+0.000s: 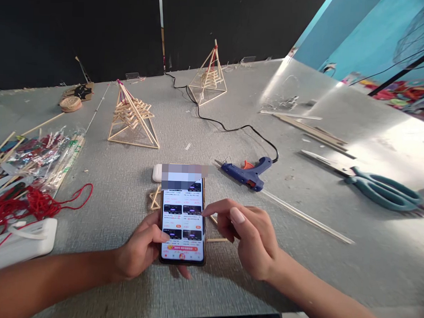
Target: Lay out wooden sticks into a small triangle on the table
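A smartphone [182,223] with a lit, scrolling-style page of small pictures and text rests in my left hand [139,247]. The thumb lies over the screen's lower left, and fingertips show beneath the phone. Beside the phone's right edge is my right hand [253,239], its index finger stretched to the screen's edge and the other fingers loosely bent, holding nothing. Partly hidden behind the phone are a small wooden stick frame [155,199] and a white earbud case [157,173]. A blue hot glue gun [246,173] with a clear glue stick lies beyond my right hand.
Two stick pyramids stand farther back, one left [133,114] and one centre [208,77]. Red cord [25,208] and packets of sticks [62,158] crowd the left. Teal-handled scissors [381,186] and flat wooden strips [313,132] lie right. A black cable [230,129] crosses the table.
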A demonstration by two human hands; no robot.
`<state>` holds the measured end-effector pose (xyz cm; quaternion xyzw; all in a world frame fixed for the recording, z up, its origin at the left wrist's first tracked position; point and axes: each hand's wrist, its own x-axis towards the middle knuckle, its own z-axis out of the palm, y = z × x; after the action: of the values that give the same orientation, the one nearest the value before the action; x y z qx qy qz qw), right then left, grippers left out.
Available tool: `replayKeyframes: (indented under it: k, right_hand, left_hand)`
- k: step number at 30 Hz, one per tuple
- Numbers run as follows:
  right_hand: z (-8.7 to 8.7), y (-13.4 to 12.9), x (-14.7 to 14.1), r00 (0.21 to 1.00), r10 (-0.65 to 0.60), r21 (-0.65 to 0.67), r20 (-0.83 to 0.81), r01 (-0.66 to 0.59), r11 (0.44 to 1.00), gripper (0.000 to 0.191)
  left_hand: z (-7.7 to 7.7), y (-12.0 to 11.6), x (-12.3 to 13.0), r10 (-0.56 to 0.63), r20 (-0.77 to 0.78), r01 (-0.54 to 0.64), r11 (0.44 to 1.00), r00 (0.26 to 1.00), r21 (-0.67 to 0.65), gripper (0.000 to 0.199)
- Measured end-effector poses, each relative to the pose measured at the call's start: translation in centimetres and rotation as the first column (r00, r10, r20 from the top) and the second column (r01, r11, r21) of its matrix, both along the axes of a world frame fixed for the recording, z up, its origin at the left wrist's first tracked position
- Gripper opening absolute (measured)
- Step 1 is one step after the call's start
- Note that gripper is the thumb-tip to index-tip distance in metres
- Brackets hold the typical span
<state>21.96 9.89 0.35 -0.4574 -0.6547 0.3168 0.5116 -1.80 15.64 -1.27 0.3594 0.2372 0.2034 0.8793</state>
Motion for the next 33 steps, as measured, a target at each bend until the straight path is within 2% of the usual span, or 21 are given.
replayKeyframes:
  k: [7, 11, 19, 33]
  right_hand:
    - [0.19, 0.03, -0.03, 1.0, 0.0, -0.001, 0.016, 0.0, 1.0, 0.048]
    - [0.34, 0.08, -0.06, 0.999, 0.014, 0.011, 0.032, -0.014, 1.0, 0.049]
    - [0.08, -0.09, 0.06, 1.0, 0.017, -0.026, 0.016, -0.017, 1.0, 0.049]
    - [0.06, 0.02, 0.03, 1.0, 0.023, -0.033, 0.021, -0.022, 0.999, 0.049]
  left_hand:
    - [-0.1, 0.02, -0.17, 0.017, -0.052, -0.018, 1.0, 0.999, -0.007, 0.055]
    - [-0.13, -0.02, -0.1, 0.027, -0.029, -0.027, 1.0, 0.999, -0.006, 0.059]
    - [0.01, -0.01, -0.05, 0.027, -0.002, -0.027, 1.0, 1.0, -0.006, 0.052]
    - [0.31, 0.06, 0.0, -0.008, 0.045, 0.008, 1.0, 0.999, 0.004, 0.054]
